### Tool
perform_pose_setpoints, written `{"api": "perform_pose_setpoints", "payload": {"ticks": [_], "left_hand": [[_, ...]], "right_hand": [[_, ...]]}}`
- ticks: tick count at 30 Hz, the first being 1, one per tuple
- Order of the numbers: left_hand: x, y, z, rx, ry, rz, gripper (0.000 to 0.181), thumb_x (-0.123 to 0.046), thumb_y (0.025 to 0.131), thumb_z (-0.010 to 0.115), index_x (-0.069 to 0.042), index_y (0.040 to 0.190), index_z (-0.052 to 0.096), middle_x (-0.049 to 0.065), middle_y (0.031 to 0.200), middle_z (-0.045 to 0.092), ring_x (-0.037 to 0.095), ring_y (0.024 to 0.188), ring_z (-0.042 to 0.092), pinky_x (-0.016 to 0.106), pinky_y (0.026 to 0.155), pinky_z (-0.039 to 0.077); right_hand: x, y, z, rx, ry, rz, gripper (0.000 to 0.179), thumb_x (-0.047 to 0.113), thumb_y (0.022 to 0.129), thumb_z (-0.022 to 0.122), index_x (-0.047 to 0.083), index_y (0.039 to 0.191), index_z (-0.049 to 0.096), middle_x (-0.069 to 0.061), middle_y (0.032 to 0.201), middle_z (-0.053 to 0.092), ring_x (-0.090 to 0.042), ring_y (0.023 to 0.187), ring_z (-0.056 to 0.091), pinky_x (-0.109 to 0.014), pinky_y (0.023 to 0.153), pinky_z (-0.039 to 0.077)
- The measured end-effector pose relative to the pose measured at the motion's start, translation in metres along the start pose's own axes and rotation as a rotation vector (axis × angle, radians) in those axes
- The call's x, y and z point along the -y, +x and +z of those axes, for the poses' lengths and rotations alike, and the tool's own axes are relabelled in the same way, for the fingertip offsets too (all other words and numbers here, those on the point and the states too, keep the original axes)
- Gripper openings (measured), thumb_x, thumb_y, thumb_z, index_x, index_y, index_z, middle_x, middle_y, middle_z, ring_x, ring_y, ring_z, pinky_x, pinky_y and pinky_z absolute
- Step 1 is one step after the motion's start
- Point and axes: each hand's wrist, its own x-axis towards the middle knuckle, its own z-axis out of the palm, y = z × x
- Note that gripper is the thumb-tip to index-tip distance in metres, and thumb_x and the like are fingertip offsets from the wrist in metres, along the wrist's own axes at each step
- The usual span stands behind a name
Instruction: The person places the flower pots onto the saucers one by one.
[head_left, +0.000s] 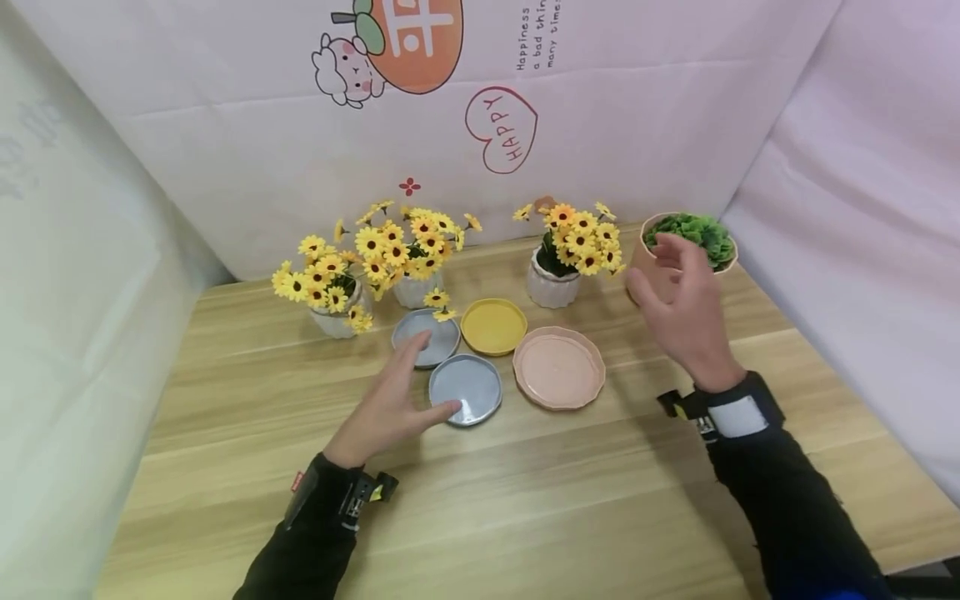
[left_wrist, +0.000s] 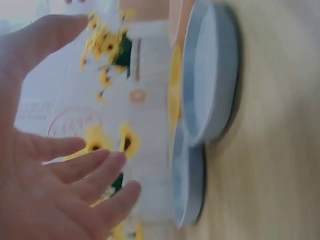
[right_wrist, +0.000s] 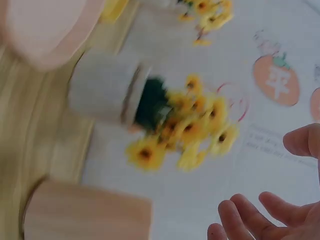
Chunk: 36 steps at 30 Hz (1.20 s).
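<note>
My left hand (head_left: 386, 408) lies flat, fingers (head_left: 415, 346) straight and spread, thumb at the near grey saucer (head_left: 466, 388), fingertips reaching the far grey saucer (head_left: 426, 337). Both saucers hold nothing, like the pink saucer (head_left: 558, 367) at three o'clock and the yellow saucer (head_left: 493, 325) behind. Farther, at two o'clock, my right hand (head_left: 681, 304) hovers with fingers apart beside the tan pot (head_left: 649, 268) of green plant. White pots of sunflowers (head_left: 573, 237) line the counter (head_left: 525, 500) back.

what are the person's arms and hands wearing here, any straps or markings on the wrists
Both hands are bare. The left hand comes out of a black sleeve with a black wrist strap carrying a small red tag and a yellow-marked clip. The right hand has a black sleeve too, and a black wristband with a pale grey patch and a yellow-marked black clip.
</note>
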Motion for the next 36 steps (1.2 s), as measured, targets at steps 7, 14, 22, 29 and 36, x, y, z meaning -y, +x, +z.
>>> {"api": "perform_pose_setpoints", "payload": {"ticks": [7,14,22,29,36], "left_hand": [[-0.028,0.014,0.032,0.044,-0.031,-0.029,0.111,-0.05,0.084,0.087,-0.012,0.168,0.025,0.013,0.171,0.033,0.033,0.158,0.033,0.06,0.125,0.036],[-0.05,0.037,0.07,0.051,0.081,-0.007,0.109,-0.05,0.083,0.087,-0.004,0.164,0.031,0.017,0.168,0.039,0.035,0.156,0.038,0.055,0.129,0.032],[-0.053,0.058,0.1,-0.009,0.284,0.005,0.112,-0.054,0.077,0.092,-0.003,0.161,0.037,0.014,0.158,0.051,0.031,0.147,0.048,0.051,0.124,0.035],[-0.054,0.069,0.109,-0.036,0.345,-0.017,0.116,-0.062,0.073,0.091,-0.004,0.16,0.04,0.014,0.151,0.053,0.033,0.14,0.049,0.055,0.128,0.029],[-0.052,0.073,0.113,-0.033,0.334,-0.014,0.115,-0.063,0.073,0.091,-0.002,0.158,0.043,0.015,0.144,0.052,0.032,0.137,0.046,0.051,0.128,0.026]], "right_hand": [[-0.048,0.019,-0.021,-0.052,-0.257,-0.102,0.06,0.019,0.094,0.073,-0.011,0.143,0.053,-0.036,0.134,0.055,-0.051,0.126,0.05,-0.065,0.109,0.04],[-0.082,0.038,-0.024,0.045,-0.539,-0.151,0.061,0.021,0.094,0.075,-0.013,0.139,0.054,-0.042,0.131,0.056,-0.059,0.126,0.05,-0.068,0.112,0.039],[-0.096,0.046,-0.016,0.139,-0.61,-0.11,0.057,0.026,0.096,0.074,-0.015,0.133,0.059,-0.042,0.126,0.053,-0.058,0.114,0.051,-0.071,0.098,0.045],[-0.1,0.046,-0.007,0.149,-0.684,-0.167,0.043,0.026,0.096,0.074,-0.012,0.115,0.067,-0.036,0.112,0.06,-0.055,0.1,0.06,-0.069,0.079,0.052],[-0.104,0.046,-0.001,0.188,-0.75,-0.16,0.035,0.029,0.097,0.075,-0.003,0.098,0.062,-0.03,0.097,0.069,-0.053,0.09,0.066,-0.064,0.07,0.048]]}}
